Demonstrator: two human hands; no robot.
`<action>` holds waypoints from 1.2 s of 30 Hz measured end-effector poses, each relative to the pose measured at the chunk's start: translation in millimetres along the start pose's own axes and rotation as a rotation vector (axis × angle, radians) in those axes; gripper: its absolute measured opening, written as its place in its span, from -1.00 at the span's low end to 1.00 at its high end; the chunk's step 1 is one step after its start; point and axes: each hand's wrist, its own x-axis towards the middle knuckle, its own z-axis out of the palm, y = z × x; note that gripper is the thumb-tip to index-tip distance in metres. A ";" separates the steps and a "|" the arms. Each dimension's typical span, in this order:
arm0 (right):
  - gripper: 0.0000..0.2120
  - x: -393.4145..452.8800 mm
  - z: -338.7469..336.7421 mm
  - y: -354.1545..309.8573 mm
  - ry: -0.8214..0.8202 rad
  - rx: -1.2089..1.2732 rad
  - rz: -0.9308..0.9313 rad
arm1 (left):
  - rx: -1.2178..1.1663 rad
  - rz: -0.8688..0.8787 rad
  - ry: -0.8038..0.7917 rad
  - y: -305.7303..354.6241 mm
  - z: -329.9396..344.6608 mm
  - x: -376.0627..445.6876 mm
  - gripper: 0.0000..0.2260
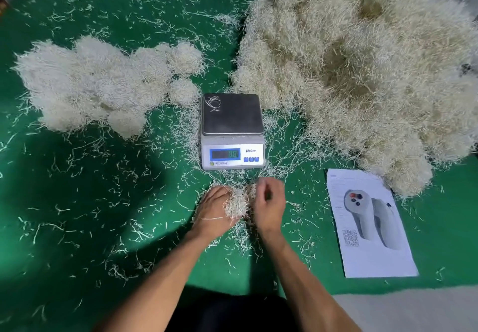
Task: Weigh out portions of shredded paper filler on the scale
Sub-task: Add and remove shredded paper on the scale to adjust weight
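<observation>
One scale (232,131) sits mid-mat, its plate bare but for a few stray strands, so this portion is not yet weighed. Just in front of it, the left hand (214,211) and right hand (269,202) cup one small clump of paper (236,203), fingers curled round it. Left of the scale lie perhaps eight finished portions (98,83), merged and hard to count; right, one big heap (362,73) remains. One printed sheet (370,225) lies right of the scale.

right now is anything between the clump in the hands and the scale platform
Nothing solid. The clump, held between the left hand and right hand, sits just in front of the scale. Only loose strands lie on its platform.
</observation>
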 end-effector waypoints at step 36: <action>-0.66 36.8 17.3 -130.9 -0.596 -0.133 -0.391 | -1.787 -0.450 0.104 65.8 -107.8 37.3 -0.52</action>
